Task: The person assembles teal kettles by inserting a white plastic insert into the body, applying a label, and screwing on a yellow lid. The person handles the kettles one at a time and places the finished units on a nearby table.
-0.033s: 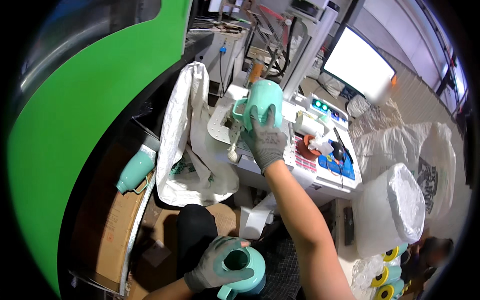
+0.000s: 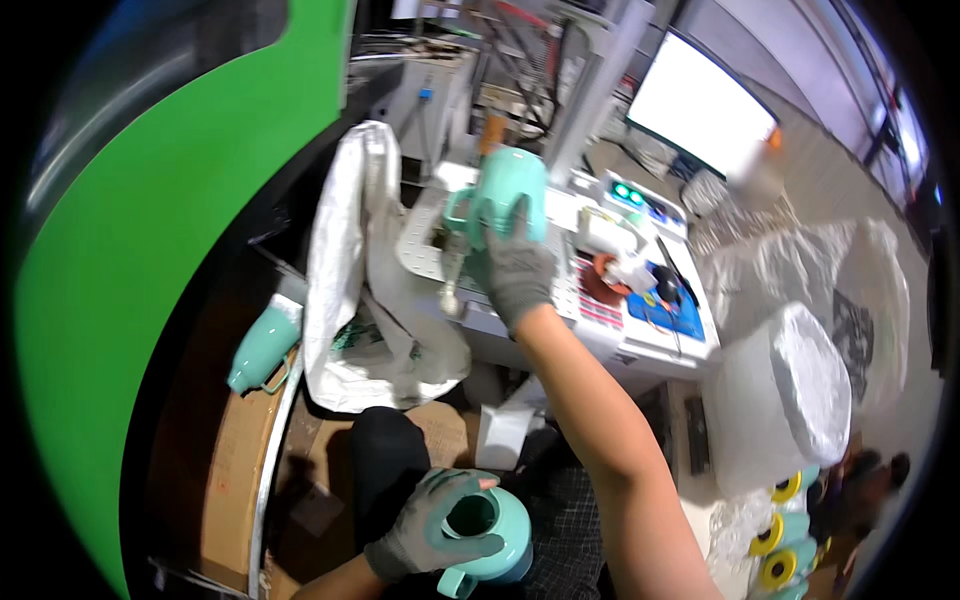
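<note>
A mint-green jug shell (image 2: pixel 508 185) with a side handle is at the white workbench, above a perforated metal plate (image 2: pixel 421 248). My gloved right hand (image 2: pixel 515 265) is closed round its lower part, the arm stretched forward; whether the shell touches a support is hidden behind the hand. Down at my lap, a second mint-green jug (image 2: pixel 512 540) stands with its round mouth facing up and its handle toward the lower left. My gloved left hand (image 2: pixel 425 530) wraps round its neck, thumb and fingers on either side of the opening.
A white woven sack (image 2: pixel 340 270) gapes left of the bench. Another green jug (image 2: pixel 265 345) lies beside it on a cardboard-lined ledge. The bench holds a brown pot (image 2: pixel 600 285) and a black mouse (image 2: pixel 666 283); a lit monitor (image 2: pixel 700 110) stands behind. Yellow-ringed jugs (image 2: pixel 778 568) lie lower right.
The bench and monitor sit slightly farther left and higher in the picture, as the view has shifted. Both hands keep their grip on the same jugs.
</note>
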`<state>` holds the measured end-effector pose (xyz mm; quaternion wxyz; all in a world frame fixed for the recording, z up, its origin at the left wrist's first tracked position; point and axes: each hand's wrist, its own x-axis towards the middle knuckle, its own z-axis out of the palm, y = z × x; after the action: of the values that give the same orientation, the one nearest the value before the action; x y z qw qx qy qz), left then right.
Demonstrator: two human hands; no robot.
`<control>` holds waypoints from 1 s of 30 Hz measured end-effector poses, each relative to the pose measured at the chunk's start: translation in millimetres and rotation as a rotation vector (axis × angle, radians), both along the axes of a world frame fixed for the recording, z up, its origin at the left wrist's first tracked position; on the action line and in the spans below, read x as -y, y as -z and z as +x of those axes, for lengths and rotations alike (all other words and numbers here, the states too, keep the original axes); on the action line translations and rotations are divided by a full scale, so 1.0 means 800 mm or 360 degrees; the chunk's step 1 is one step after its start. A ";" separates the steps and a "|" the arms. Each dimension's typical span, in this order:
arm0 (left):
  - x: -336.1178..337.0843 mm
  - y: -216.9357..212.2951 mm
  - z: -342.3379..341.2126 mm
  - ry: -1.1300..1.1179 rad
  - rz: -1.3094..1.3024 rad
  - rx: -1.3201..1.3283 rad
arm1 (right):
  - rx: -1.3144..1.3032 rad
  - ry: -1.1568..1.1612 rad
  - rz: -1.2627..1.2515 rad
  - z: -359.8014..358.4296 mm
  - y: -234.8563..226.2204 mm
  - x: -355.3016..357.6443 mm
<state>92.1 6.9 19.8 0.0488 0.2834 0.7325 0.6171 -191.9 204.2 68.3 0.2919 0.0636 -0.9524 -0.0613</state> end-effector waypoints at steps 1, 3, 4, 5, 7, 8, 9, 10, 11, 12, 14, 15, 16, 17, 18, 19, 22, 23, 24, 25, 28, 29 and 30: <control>-0.004 -0.002 -0.005 0.0078 -0.0058 -0.0008 | 0.0264 0.0008 -0.0171 0.004 -0.012 0.010; 0.002 0.010 -0.003 0.0113 -0.0087 0.0026 | 0.0467 -0.0071 -0.0325 0.002 -0.008 0.015; 0.006 0.025 -0.008 0.0192 -0.0030 0.0132 | 0.0262 -0.0024 -0.0146 -0.004 0.033 -0.003; 0.023 0.033 -0.003 0.0157 -0.0018 0.0218 | 0.0047 -0.0098 -0.0260 0.032 0.013 0.032; -0.005 0.008 0.010 -0.0071 0.0318 0.0657 | -0.0334 -0.0339 -0.0333 0.117 0.020 -0.010; -0.009 0.020 0.011 -0.0132 0.0272 0.0575 | -0.0434 -0.0569 -0.0513 0.155 0.033 -0.035; -0.006 0.025 0.008 -0.0079 0.0311 0.0630 | -0.0388 -0.0626 -0.0541 0.200 0.052 -0.064; -0.001 0.032 -0.001 -0.0020 0.0345 0.0692 | -0.0390 -0.0511 -0.0585 0.249 0.072 -0.090; -0.001 0.032 -0.012 0.0112 0.0261 0.0618 | -0.0242 -0.0301 -0.0559 0.303 0.088 -0.128; -0.007 0.036 -0.025 0.0207 0.0095 0.0586 | -0.0136 -0.0077 -0.0592 0.365 0.111 -0.175; 0.002 0.041 -0.046 0.0251 -0.0190 0.0324 | -0.0142 0.0347 -0.0645 0.468 0.119 -0.230; 0.000 0.046 -0.056 0.0284 -0.0200 0.0272 | -0.0130 0.0601 -0.0723 0.519 0.125 -0.252; -0.003 0.038 -0.065 0.0366 -0.0347 0.0023 | -0.0182 0.0777 -0.0809 0.570 0.138 -0.279; 0.000 0.032 -0.070 0.0413 -0.0495 -0.0153 | -0.0257 0.1053 -0.0900 0.613 0.151 -0.299; -0.001 0.031 -0.075 0.0448 -0.0636 -0.0333 | -0.0481 0.1159 -0.0981 0.658 0.157 -0.317; -0.004 0.034 -0.081 0.0434 -0.0687 -0.0366 | -0.0660 0.1297 -0.1196 0.702 0.158 -0.334; -0.032 0.012 -0.071 0.0367 -0.0801 -0.0462 | -0.0673 0.1954 -0.0378 0.881 0.146 -0.379; -0.032 0.031 -0.080 0.0340 -0.0731 -0.0344 | -0.0688 0.2244 -0.0324 0.936 0.140 -0.374; -0.041 0.030 -0.079 0.0404 -0.0706 -0.0353 | -0.0515 0.2502 -0.0222 0.988 0.139 -0.367; -0.049 0.026 -0.078 0.0459 -0.0681 -0.0360 | -0.0298 0.2805 -0.0300 1.024 0.148 -0.358; -0.066 0.012 -0.051 0.0337 -0.0607 -0.0138 | 0.0322 0.3176 -0.0587 1.057 0.176 -0.322; -0.071 0.011 -0.044 0.0319 -0.0513 -0.0002 | 0.0193 0.3083 -0.0387 1.072 0.179 -0.322; -0.068 0.003 -0.038 0.0264 -0.0440 0.0119 | 0.0074 0.2946 -0.0223 1.079 0.191 -0.332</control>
<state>61.9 61.0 17.1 0.1652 0.3104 0.7822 0.5143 671.0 469.8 -84.3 0.1108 -0.7385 -0.6308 -0.2109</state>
